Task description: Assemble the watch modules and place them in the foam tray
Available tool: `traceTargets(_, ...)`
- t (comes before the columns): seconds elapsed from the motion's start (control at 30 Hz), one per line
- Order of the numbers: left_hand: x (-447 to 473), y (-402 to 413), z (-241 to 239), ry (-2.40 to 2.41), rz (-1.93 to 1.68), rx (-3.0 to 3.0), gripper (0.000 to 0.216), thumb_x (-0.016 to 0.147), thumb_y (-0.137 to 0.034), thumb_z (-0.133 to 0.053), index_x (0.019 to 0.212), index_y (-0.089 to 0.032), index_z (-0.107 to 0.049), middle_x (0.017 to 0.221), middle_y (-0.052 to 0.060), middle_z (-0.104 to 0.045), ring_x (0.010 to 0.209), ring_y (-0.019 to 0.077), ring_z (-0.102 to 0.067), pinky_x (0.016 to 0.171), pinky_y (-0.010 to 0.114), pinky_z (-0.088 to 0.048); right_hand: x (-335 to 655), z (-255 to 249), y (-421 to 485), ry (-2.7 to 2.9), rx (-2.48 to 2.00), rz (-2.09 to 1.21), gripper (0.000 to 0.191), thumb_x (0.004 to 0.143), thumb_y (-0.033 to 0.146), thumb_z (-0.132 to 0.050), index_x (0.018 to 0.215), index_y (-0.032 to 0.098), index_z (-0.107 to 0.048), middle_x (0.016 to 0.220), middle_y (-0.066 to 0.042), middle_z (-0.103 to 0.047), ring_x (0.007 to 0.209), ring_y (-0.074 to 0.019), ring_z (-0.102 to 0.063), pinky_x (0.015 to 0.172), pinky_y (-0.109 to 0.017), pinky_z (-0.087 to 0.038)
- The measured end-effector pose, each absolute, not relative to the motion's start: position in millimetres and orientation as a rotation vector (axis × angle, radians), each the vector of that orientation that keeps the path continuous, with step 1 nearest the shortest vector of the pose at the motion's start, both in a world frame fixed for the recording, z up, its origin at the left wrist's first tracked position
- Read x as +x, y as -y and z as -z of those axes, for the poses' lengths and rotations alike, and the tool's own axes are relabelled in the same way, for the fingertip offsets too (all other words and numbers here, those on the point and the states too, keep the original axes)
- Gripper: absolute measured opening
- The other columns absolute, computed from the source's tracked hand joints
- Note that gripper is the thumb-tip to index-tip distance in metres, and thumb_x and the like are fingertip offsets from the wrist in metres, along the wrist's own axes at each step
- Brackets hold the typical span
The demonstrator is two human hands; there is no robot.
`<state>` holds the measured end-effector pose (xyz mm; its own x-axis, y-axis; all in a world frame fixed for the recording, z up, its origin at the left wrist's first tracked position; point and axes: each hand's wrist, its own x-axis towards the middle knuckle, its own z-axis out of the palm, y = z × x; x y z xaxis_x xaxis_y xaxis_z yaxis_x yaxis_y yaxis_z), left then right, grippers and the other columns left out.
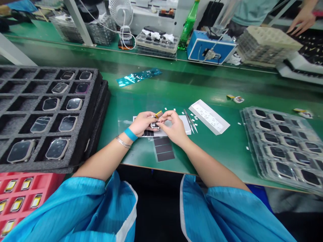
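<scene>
Both hands meet over the middle of the bench around a small watch case [154,125] with a yellow tab [158,114] sticking up from it. My left hand [143,123] is closed on the case from the left. My right hand [173,126] has thumb and fingers pinched at its right side; anything between those fingertips is too small to make out. Beneath the hands lies a white sheet [186,125], and a strip of dark rectangular stickers [164,149] extends toward the front edge. Tweezers [190,121] rest just right of my right hand, among small white pieces.
A black foam tray [94,90] with watches stands left, above a red tray [47,181]. Clear plastic trays [248,134] of watch cases sit right. A white box [222,128] holds tiny pieces. Behind are blue film [138,77], a blue device [212,47] and another person's hand [302,21].
</scene>
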<state>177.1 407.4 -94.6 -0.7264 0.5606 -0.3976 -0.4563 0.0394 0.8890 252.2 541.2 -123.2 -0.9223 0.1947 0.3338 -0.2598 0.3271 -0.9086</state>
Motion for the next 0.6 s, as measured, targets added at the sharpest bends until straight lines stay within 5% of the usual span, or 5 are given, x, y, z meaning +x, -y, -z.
traceTargets(0.43,178.6,-408.0,97.5,-1.601,-1.805,0.118,0.011,0.072,-0.006,-0.063,0.082,-0.011,-0.061,0.068,0.001,-0.064,0.054,0.0098,-0.06,0.051,0.023,-0.056,258.9,117.6,-537.0,2.429,0.087,-1.089,0.018,0.08,0.015,-0.064,0.088,0.024,-0.051,0.084,-0.001,-0.065,0.088,-0.0214,-0.062,0.091,-0.042,-0.045)
traceTargets(0.6,179.3,-409.0,97.7,-1.609,-1.831,0.138,0.012,0.071,-0.005,-0.062,0.082,-0.01,-0.061,0.071,0.002,-0.065,0.057,0.0111,-0.061,0.048,0.023,-0.056,255.4,116.8,-544.6,2.384,-0.064,-0.969,0.035,0.071,0.023,-0.075,0.101,0.022,-0.057,0.113,-0.011,-0.058,0.111,-0.0296,-0.052,0.096,-0.049,-0.044)
